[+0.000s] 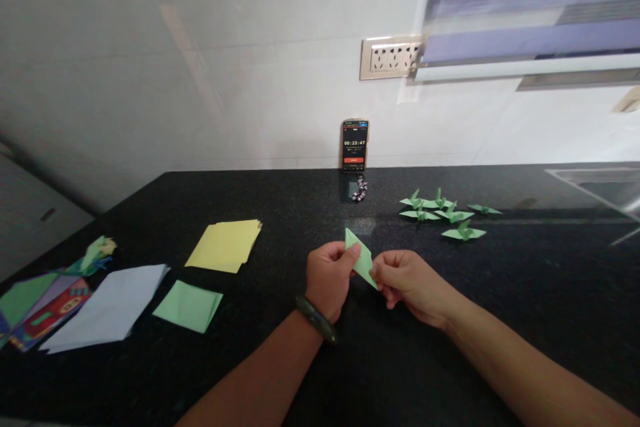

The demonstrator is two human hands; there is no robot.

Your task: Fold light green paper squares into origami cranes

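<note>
A folded piece of light green origami paper (362,257), shaped like a long diamond, is held above the black countertop. My left hand (330,280) pinches it from the left, thumb on its upper face. At its lower right edge, my right hand (407,280) has its fingers closed on the paper near the bottom tip. A dark bangle (317,320) circles my left wrist. Several folded green paper cranes (464,233) stand at the right on the counter. The fingers behind the paper are partly hidden.
Left of my hands lie a green paper square (188,307), a yellow paper stack (225,245), white sheets (113,303) and a colourful packet (55,313). A phone (355,145) showing a timer leans on the wall, a beaded bracelet (359,189) before it. A sink edge (590,197) is far right.
</note>
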